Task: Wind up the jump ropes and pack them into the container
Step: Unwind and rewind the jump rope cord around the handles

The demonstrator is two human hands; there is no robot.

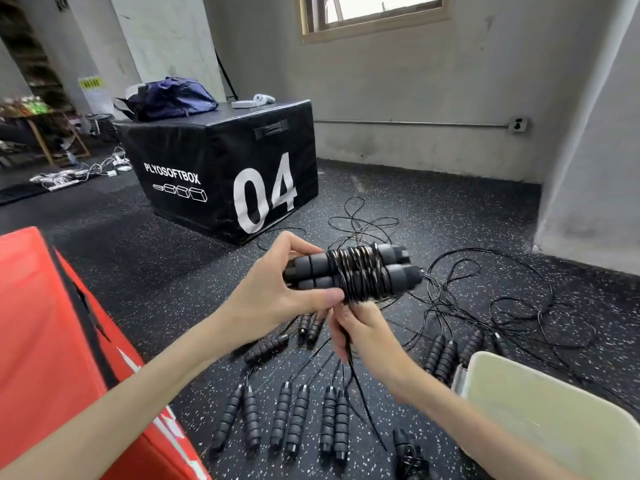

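The left hand (277, 289) is gripping a jump rope (353, 273) by its paired black foam handles, glossy cord coiled tight round their middle. Just below, the right hand (363, 336) is pinching the loose cord end (348, 351). The pale container (540, 410) is sitting lower right.

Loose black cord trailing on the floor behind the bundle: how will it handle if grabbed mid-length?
The loose cord is probably floppy: it lies in slack, crossing loops. It likely snags too, since strands overlap near the handle pairs. It looks thin and glossy, so it may slip through fingers unless pinched.
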